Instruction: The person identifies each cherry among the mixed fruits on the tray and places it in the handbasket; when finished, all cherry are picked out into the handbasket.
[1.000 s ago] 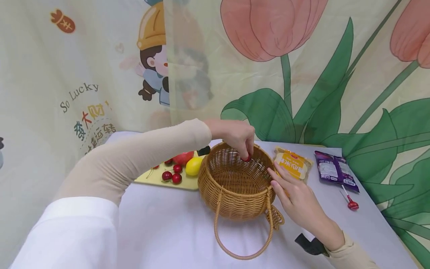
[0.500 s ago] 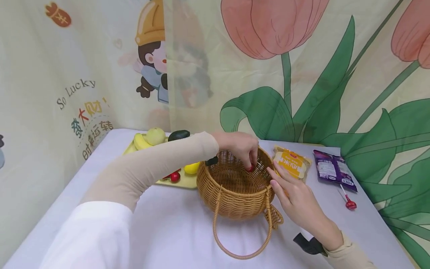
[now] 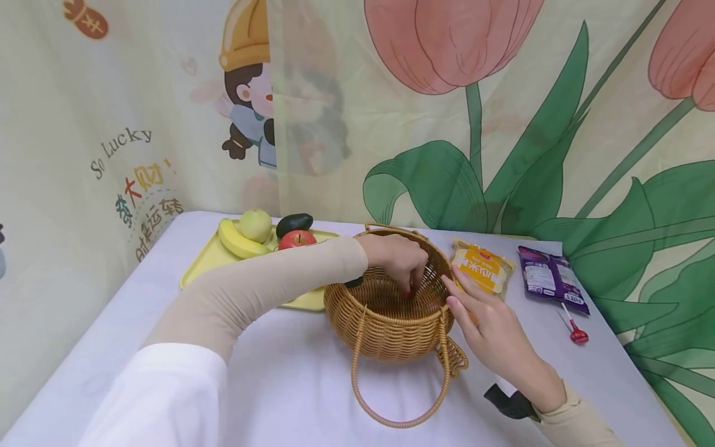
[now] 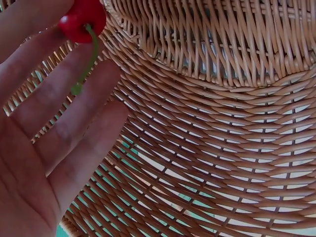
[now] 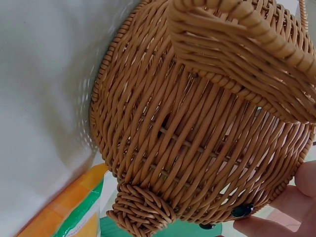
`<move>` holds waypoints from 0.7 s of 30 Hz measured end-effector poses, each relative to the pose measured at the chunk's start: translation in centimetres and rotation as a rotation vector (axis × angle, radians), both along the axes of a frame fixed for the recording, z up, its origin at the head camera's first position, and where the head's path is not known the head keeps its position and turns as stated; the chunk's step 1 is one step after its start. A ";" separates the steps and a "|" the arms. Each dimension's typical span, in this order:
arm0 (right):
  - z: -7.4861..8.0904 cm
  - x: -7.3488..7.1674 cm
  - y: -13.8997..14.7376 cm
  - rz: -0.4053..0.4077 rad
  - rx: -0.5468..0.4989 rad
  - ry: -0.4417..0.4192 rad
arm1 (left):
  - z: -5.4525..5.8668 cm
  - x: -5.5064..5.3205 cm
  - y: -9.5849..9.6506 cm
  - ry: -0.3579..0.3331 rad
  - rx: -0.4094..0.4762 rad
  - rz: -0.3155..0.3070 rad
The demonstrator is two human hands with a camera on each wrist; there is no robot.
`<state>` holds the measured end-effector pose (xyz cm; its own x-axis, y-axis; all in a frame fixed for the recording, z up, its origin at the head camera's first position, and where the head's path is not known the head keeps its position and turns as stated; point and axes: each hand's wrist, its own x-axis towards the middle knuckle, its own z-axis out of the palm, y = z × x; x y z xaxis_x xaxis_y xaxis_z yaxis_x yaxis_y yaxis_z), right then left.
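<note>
My left hand [image 3: 398, 261] is down inside a brown wicker basket [image 3: 385, 338], reaching in over its left side. Between thumb and forefinger it pinches a red cherry [image 4: 85, 22] whose green stem hangs down, as the left wrist view shows. The other fingers of that hand lie stretched out beside the woven wall. On the basket's right side rests my right hand [image 3: 494, 320], its fingers extended along the rim. From the right wrist view, fingertips touch the weave near a small dark bead eye [image 5: 242, 210]. The basket's handle [image 3: 403, 424] lies folded toward me.
Left of the basket, a yellow tray [image 3: 192, 271] bears a banana [image 3: 239, 243], a pale green round fruit [image 3: 255, 225], an avocado [image 3: 294, 225] and an apple [image 3: 296, 239]. To the right lie a yellow snack bag [image 3: 481, 266], a purple bag [image 3: 553, 280] and a red lollipop [image 3: 579, 336].
My left hand has sunk deeper into the basket with the cherry. Its forearm swung right, uncovering the banana, round fruit and avocado, and now hides the tray's cherries. The right hand has stayed put.
</note>
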<state>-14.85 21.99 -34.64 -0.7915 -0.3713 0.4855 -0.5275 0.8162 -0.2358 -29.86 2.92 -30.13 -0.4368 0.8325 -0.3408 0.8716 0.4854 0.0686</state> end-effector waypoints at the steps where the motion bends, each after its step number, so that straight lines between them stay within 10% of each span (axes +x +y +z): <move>1: 0.0 0.0 0.0 -0.001 0.000 0.003 | 0.0 0.0 0.0 0.003 0.004 0.003; 21: 0.0 0.1 0.0 -0.008 0.006 -0.008 | 1.4 0.0 -0.1 0.000 0.140 -0.015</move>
